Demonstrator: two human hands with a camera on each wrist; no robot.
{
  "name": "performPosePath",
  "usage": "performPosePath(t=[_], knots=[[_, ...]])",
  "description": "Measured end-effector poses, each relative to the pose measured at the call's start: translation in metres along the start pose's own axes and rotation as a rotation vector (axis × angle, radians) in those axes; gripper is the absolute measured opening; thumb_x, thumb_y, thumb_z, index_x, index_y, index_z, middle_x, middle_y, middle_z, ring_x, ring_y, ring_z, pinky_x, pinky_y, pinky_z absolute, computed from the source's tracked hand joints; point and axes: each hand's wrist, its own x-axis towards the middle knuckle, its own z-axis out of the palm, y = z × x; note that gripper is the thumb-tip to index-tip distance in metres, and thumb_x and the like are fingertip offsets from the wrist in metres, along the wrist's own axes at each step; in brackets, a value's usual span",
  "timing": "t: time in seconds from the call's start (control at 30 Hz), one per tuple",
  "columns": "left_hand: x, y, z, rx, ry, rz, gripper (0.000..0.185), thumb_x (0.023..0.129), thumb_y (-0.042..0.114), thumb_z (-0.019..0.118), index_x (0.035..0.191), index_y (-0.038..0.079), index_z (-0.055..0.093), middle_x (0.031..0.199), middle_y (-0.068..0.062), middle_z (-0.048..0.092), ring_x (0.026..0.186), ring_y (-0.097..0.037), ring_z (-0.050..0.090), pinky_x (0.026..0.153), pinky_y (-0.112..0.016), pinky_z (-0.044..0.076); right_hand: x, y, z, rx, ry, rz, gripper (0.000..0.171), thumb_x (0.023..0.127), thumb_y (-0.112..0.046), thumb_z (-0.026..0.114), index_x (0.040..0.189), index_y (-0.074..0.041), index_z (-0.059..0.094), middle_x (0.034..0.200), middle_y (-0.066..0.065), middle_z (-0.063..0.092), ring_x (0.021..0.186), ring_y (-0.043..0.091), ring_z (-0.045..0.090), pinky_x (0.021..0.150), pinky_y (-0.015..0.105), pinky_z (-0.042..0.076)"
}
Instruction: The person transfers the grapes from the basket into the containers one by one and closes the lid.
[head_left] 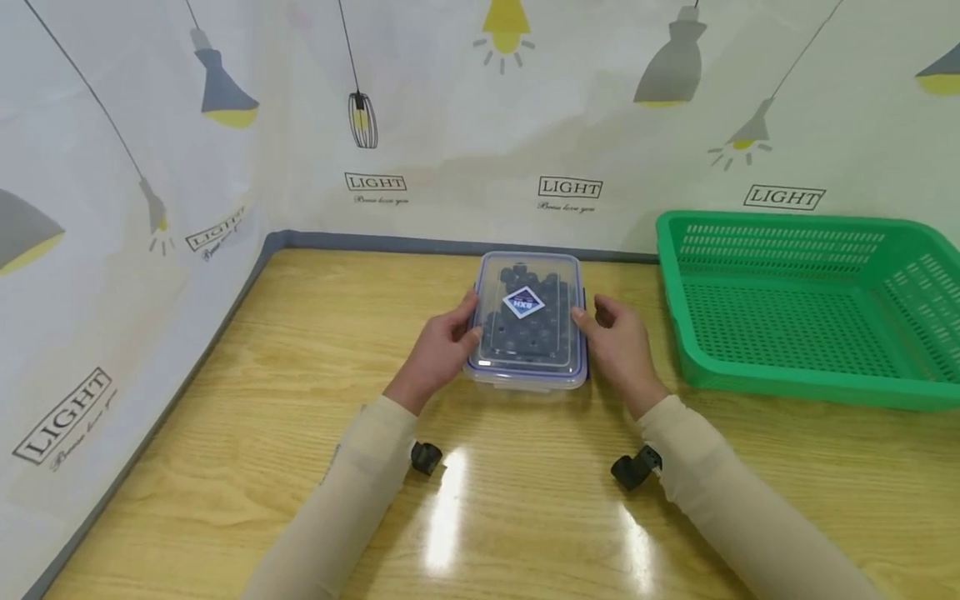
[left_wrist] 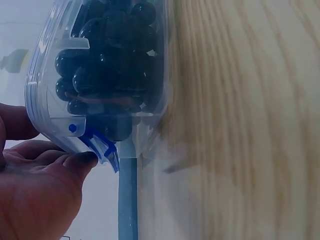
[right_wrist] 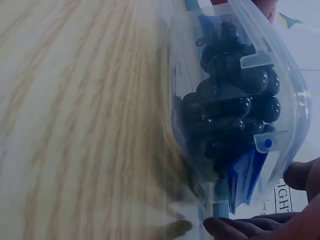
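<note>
A clear plastic food container (head_left: 529,379) with a blue-edged lid sits in front of me, a diamond-shaped sticker on the lid. Dark round fruit, like blueberries or grapes (left_wrist: 95,70), shows through its walls. My left hand (head_left: 437,350) grips its left side, thumb at the lid's rim and fingertips at a blue latch (left_wrist: 102,145) that sticks outward. At the right side, my right hand (head_left: 618,346) rests its thumb on the lid's edge. Its other fingers stretch past a second blue latch (right_wrist: 245,175), spread away from the wall.
To the right stands a green perforated basket (head_left: 795,383) on the wooden table (head_left: 300,358). Behind the container rises a pale wall covering (head_left: 465,158) printed with lamps, meeting the table at a grey-blue edge strip (head_left: 390,244). Another such wall borders the left side.
</note>
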Motion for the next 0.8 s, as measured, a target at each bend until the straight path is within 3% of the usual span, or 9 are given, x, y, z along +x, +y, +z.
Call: performPosePath(t=[0.13,0.27,0.57,0.8], knots=[[0.0,0.0,0.0,-0.008,0.011,-0.026,0.055,0.1,-0.002,0.05,0.151,-0.003,0.027,0.158,-0.011,0.021,0.142,-0.024,0.027,0.112,-0.03,0.03,-0.001,0.001,-0.005,0.061,-0.074,0.065,0.07,0.102,-0.032,0.055,0.148,0.013,0.027,0.147,0.029,0.038,0.134,0.035,0.04,0.111,0.042,0.035],[-0.002,-0.001,-0.001,-0.046,0.016,-0.084,0.059,0.101,0.002,0.053,0.152,-0.002,0.024,0.159,-0.012,0.019,0.142,-0.025,0.028,0.111,-0.033,0.032,-0.002,0.002,-0.007,0.138,-0.113,0.091,0.069,0.102,-0.032,0.055,0.146,0.015,0.029,0.14,0.03,0.046,0.127,0.034,0.048,0.108,0.042,0.039],[-0.001,-0.009,-0.004,-0.076,0.064,-0.208,0.066,0.099,0.017,0.06,0.152,-0.003,0.026,0.158,-0.015,0.024,0.144,-0.027,0.025,0.115,-0.035,0.026,-0.005,0.0,0.008,0.231,0.142,0.077,0.065,0.096,-0.017,0.067,0.148,0.004,0.035,0.147,0.022,0.043,0.132,0.027,0.045,0.104,0.032,0.042],[-0.001,-0.01,-0.005,-0.111,0.07,-0.226,0.067,0.098,0.018,0.062,0.151,-0.004,0.029,0.157,-0.016,0.026,0.143,-0.027,0.026,0.116,-0.034,0.025,-0.003,0.002,0.013,0.263,0.167,0.0,0.053,0.094,-0.01,0.068,0.142,0.004,0.047,0.141,0.017,0.051,0.127,0.022,0.051,0.1,0.029,0.046]])
